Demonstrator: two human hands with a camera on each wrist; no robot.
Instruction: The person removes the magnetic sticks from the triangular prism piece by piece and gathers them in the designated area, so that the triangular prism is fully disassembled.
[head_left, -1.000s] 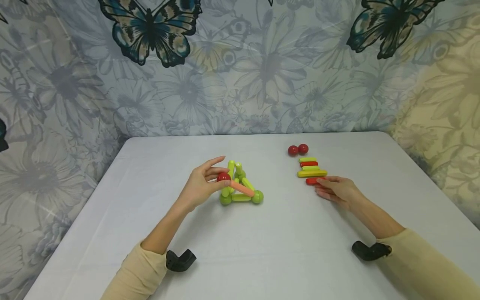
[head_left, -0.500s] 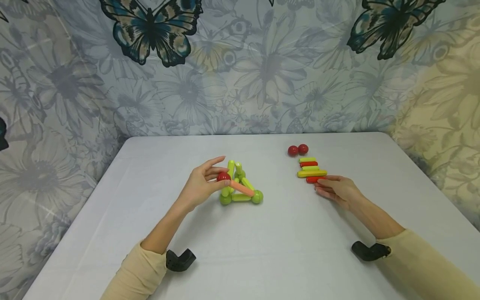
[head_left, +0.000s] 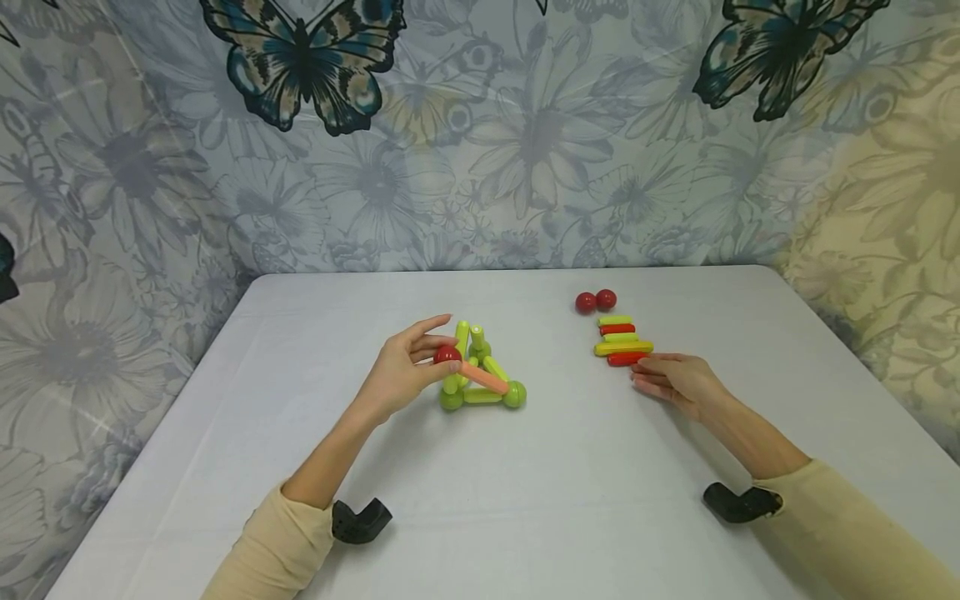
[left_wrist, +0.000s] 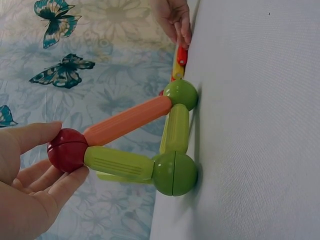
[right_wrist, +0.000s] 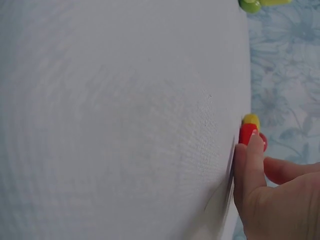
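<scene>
My left hand (head_left: 405, 367) pinches a red ball (left_wrist: 67, 150) between thumb and fingers, above the table. From that ball an orange rod (head_left: 483, 377) slopes down to a green ball (head_left: 514, 394). A lime rod (left_wrist: 120, 162) links it to another green ball (left_wrist: 175, 173). Lime rods and green balls form the rest of this toy frame, partly behind my hand. On the right, my right hand (head_left: 678, 383) touches the near end of a red rod (head_left: 624, 359) with its fingertips. The rod lies flat beside a longer yellow rod (head_left: 624, 347).
Beyond the yellow rod, short lime and red rods (head_left: 617, 329) lie in a row. Two red balls (head_left: 586, 302) sit behind them. A white cloth covers the table (head_left: 525, 517), and a patterned fabric wall (head_left: 480, 167) rises at its back and sides.
The red rod at my right hand has moved up against the yellow rod, then slid slightly left, with more of it showing past the fingertips. My left hand and the toy frame stay still.
</scene>
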